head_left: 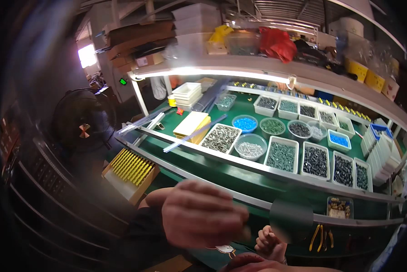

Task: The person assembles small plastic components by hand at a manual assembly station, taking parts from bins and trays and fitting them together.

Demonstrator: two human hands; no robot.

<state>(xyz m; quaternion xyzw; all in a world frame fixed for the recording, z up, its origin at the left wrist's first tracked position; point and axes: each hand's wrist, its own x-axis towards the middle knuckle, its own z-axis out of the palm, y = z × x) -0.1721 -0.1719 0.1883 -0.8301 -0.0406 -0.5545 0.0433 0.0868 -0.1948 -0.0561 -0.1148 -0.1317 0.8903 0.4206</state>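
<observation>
Close to the camera, my left hand (201, 215) is raised in front of the bench, its dark-sleeved forearm coming in from the lower left. Its fingers point to the right and lie close together, but they are blurred, and whatever is under them is hidden. Lower and further right, my right hand (269, 243) is closed with its fingers curled in. I cannot make out anything in its grip. A blurred dark grey round patch (292, 217) appears just above it. Both hands are on the near side of the bench's metal front rail (203, 182).
On the green bench (167, 122), white trays (282, 155) and round tubs (250, 147) hold small dark, green, blue and silvery parts. Yellow-topped boxes (192, 124) stand left. Below are a carton of yellow strips (131, 167) and yellow-handled pliers (317, 238). A fan (83, 124) stands far left.
</observation>
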